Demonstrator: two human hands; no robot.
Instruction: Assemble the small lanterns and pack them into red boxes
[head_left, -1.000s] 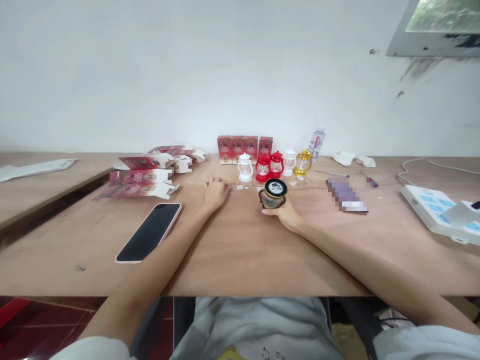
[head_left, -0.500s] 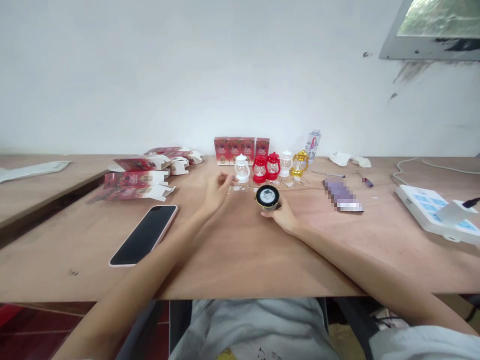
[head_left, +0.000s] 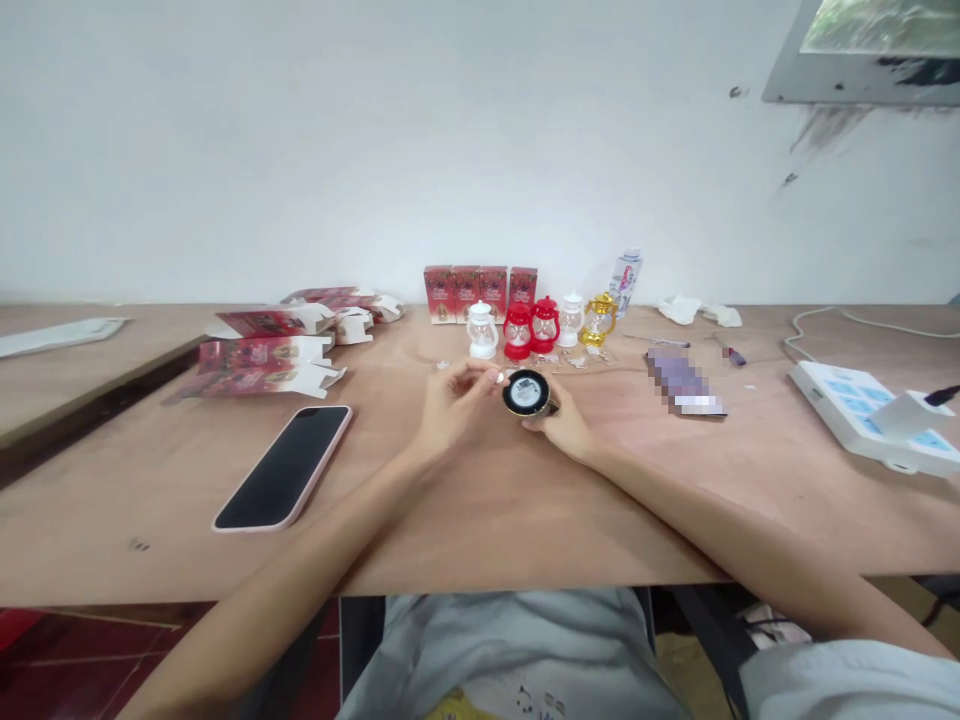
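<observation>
My right hand [head_left: 568,425] grips a small lantern [head_left: 526,393], its round black base with a white label disc turned toward me. The rest of that lantern is mostly hidden behind its base and my fingers. Just left of the base, my left hand [head_left: 457,400] pinches a small white piece [head_left: 499,377], too small to name. Behind my hands stand several little lanterns: a white lantern [head_left: 481,332], a red lantern [head_left: 517,332] and a gold lantern [head_left: 598,320] among them. Small clear and metallic bits [head_left: 577,360] lie in front of these.
Several red printed boxes [head_left: 465,296] stand against the wall. Flattened cartons [head_left: 266,365] and a phone [head_left: 285,470] lie to the left. On the right are a partly blurred purple packet [head_left: 684,382], a small knife-like tool [head_left: 733,352], crumpled tissue [head_left: 681,309] and a power strip [head_left: 847,410].
My left hand has moved right and toward me, up beside the lantern's base, and now shows a small white piece in its fingertips. My right hand keeps its hold, almost unmoved.
</observation>
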